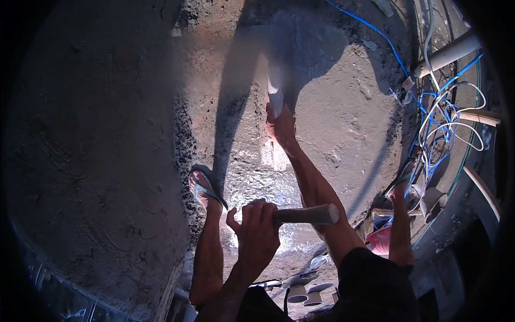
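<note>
My left hand [256, 232] is closed around a thick, round stick-like handle [308, 214] whose blunt end points right. Whatever lies at its other end is hidden by the hand. Farther ahead, my right hand [281, 126] grips a long, narrow, pale bar [276, 102]. This bar runs lengthwise away from me, with part showing beyond the fingers and part on the near side. Beneath it lies wet, grey, mud-like ground [322, 129], shiny near my left foot. The far end of the bar is blurred by a smear in the picture.
A raised, rough grey slab [102, 155] fills the left side. Tangled blue and white cables [442, 115] lie at right, beside a pale pipe [450, 53]. A red container [380, 240] is near my right foot [399, 185]. My left foot [204, 189] stands beside the slab's edge.
</note>
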Demonstrator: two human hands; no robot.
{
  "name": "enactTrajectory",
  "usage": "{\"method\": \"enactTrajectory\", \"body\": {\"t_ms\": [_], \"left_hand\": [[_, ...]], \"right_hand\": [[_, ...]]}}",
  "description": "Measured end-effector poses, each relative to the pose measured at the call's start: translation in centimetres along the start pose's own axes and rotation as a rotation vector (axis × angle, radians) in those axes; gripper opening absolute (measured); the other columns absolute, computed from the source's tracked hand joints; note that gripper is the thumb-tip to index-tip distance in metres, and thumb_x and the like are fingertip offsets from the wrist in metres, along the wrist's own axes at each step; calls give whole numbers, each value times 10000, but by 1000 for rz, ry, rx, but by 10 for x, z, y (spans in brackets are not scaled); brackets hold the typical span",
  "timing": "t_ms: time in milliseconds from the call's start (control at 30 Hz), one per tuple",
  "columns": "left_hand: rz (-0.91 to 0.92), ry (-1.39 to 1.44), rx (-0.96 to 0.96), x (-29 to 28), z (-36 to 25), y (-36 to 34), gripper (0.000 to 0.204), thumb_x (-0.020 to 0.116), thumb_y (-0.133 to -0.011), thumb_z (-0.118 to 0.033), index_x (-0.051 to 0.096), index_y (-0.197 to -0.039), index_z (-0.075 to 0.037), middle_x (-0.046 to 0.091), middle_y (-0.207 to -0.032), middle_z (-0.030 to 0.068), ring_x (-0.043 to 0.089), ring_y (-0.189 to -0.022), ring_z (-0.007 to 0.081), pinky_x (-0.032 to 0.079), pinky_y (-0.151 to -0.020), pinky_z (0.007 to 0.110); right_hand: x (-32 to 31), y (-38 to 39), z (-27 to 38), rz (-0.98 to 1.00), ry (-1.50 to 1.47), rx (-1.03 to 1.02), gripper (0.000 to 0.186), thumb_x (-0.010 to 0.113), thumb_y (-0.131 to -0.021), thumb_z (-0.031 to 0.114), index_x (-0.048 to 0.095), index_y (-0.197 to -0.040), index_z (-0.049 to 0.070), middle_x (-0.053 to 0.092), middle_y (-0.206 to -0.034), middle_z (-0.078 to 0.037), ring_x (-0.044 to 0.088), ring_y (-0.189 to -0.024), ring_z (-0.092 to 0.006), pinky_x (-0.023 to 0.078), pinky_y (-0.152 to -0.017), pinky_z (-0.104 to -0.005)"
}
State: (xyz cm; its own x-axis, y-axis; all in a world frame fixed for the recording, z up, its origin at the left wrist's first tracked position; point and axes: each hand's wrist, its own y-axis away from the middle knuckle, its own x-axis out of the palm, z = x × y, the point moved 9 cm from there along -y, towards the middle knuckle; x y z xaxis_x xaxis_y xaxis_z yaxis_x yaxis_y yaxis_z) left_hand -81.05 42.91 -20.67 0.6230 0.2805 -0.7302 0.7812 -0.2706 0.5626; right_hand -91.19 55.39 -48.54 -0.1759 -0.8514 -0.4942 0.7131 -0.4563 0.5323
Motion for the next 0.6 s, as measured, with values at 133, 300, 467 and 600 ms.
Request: {"method": "enactTrajectory", "body": {"t_ms": [133, 300, 467, 600], "left_hand": [[31, -27, 7, 8, 1, 1, 268, 662, -822, -210, 579, -1058, -116, 553, -1092, 33, 517, -1073, 196, 201, -1010, 517], [49, 3, 40, 25, 2, 4, 248, 651, -841, -213, 569, -1056, -122, 553, -1101, 32, 517, -1070, 202, 203, -1005, 520], [30, 14, 76, 33, -1, 7, 240, 651, -850, -217, 564, -1053, -124, 554, -1102, 29, 518, -1074, 204, 206, -1000, 518], [79, -3, 69, 39, -5, 4, 260, 666, -838, -211, 565, -1060, -121, 556, -1103, 28, 517, -1081, 203, 203, -1005, 516]], "right_hand": [[-4, 37, -27, 110, 170, -114, 502, 587, -916, 415, 503, -1192, 4, 652, -867, -324, 665, -769, -468, 531, -651, -523], [-28, 59, -72, 412, 442, -94, 542, 554, -917, 474, 473, -1189, 13, 657, -813, -291, 670, -755, -448, 533, -634, -531], [-82, 2, -77, 374, 619, -237, 592, 523, -900, 544, 506, -1260, 74, 688, -863, -228, 680, -782, -401, 554, -695, -475], [-100, -68, -58, 184, 535, -376, 500, 564, -904, 467, 549, -1195, 61, 678, -830, -220, 676, -746, -380, 550, -637, -452]]}}
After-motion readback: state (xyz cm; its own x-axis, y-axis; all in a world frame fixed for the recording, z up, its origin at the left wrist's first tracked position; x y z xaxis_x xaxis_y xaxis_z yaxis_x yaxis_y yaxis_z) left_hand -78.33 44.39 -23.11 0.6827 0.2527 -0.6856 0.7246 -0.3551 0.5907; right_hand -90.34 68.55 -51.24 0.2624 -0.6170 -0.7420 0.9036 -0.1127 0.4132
